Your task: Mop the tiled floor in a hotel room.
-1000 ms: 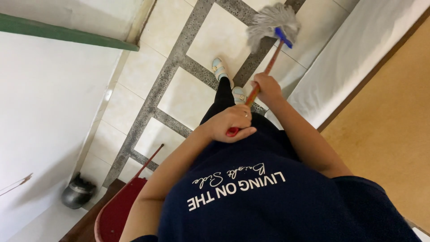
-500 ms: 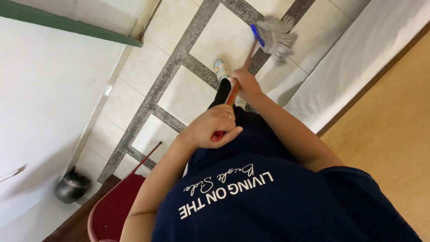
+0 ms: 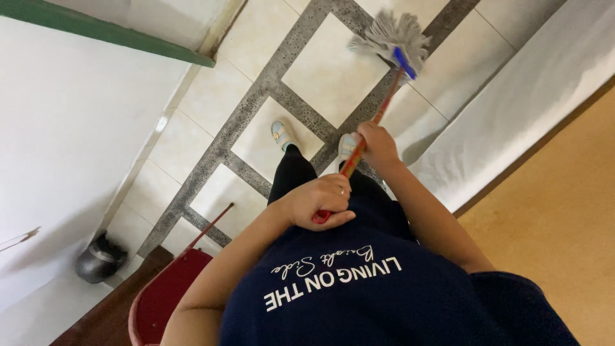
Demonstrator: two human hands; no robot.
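Your left hand (image 3: 318,200) clenched mop handle (image 3: 368,131) top end; right hand (image 3: 378,144) gripped mid-shaft, nearer head. Shaft ran straight away from you; mop head (image 3: 392,37) lay on tiled floor (image 3: 320,70) ahead, beyond feet.

I have a single view, from a camera on the person's head, tilted steeply down along their chest toward the tiled floor (image 3: 320,77), close over both hands, with the frame rolled sideways
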